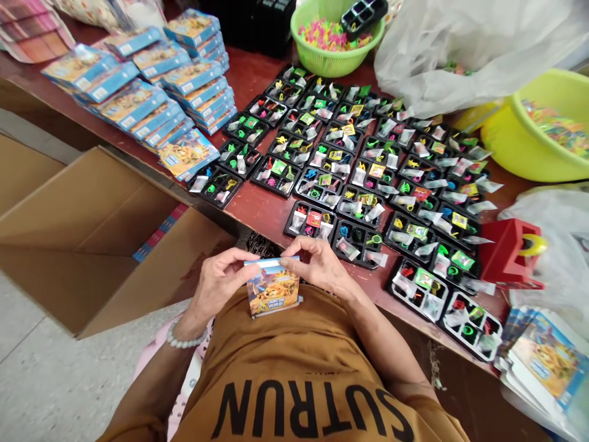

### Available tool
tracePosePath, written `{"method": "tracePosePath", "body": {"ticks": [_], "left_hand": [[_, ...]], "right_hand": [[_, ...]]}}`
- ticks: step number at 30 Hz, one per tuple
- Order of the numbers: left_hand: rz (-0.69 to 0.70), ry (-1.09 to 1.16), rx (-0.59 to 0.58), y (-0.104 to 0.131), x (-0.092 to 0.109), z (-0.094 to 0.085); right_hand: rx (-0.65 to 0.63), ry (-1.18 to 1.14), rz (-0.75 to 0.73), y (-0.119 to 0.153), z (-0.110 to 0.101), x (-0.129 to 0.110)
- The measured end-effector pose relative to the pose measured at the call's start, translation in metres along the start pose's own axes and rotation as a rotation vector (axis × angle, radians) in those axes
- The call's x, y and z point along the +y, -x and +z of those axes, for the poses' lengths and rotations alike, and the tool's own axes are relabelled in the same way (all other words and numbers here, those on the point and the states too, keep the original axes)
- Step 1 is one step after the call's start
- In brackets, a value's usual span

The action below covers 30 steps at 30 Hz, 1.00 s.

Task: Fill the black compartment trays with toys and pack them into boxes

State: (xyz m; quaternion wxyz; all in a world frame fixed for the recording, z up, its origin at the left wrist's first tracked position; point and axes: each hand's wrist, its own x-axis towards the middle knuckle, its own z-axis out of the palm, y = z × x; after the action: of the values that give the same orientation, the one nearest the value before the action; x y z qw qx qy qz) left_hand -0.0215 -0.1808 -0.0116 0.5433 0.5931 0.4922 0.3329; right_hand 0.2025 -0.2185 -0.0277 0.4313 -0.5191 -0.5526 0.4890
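A small printed cardboard box (273, 290) with a blue edge and a yellow cartoon picture is held upright just in front of my body. My left hand (224, 279) grips its upper left corner, thumb on the front. On the upper right corner my right hand (317, 264) pinches the top edge between thumb and fingers. A pale strip shows along the box's top, and a small flap sticks out at its lower right. Just beyond my hands, black compartment trays (310, 221) filled with small coloured toys and little packets cover the red table (257, 212).
Stacks of finished-looking printed boxes (138, 104) stand at the back left. An open carton (105, 239) sits on the floor at left. Green (335, 58) and yellow basins (519, 141) hold small plastic pieces. At right are a red tape dispenser (508, 252) and flat printed boxes (547, 356).
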Motion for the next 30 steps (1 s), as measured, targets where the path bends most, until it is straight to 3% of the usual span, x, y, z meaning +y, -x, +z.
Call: {"method": "tracePosePath", "body": {"ticks": [4, 10, 16, 24, 27, 30], "left_hand": [[-0.072, 0.046, 0.001, -0.005, -0.001, -0.002], [-0.054, 0.041, -0.025, -0.01, -0.008, -0.001], [0.016, -0.095, -0.079, -0.018, 0.001, -0.001], [0.173, -0.354, -0.32, -0.03, 0.024, -0.01], [0.315, -0.338, -0.27, -0.018, 0.017, -0.009], [0.365, -0.301, -0.163, -0.004, 0.005, -0.006]], "right_hand": [[0.011, -0.1, 0.08, -0.003, 0.004, -0.001], [0.091, -0.075, -0.062, 0.01, 0.009, 0.013], [0.119, -0.014, -0.119, 0.011, 0.012, 0.023], [0.087, 0.141, -0.231, 0.014, 0.008, 0.023], [0.064, 0.172, -0.308, 0.019, 0.009, 0.029], [0.064, 0.2, -0.319, 0.026, 0.018, 0.031]]}}
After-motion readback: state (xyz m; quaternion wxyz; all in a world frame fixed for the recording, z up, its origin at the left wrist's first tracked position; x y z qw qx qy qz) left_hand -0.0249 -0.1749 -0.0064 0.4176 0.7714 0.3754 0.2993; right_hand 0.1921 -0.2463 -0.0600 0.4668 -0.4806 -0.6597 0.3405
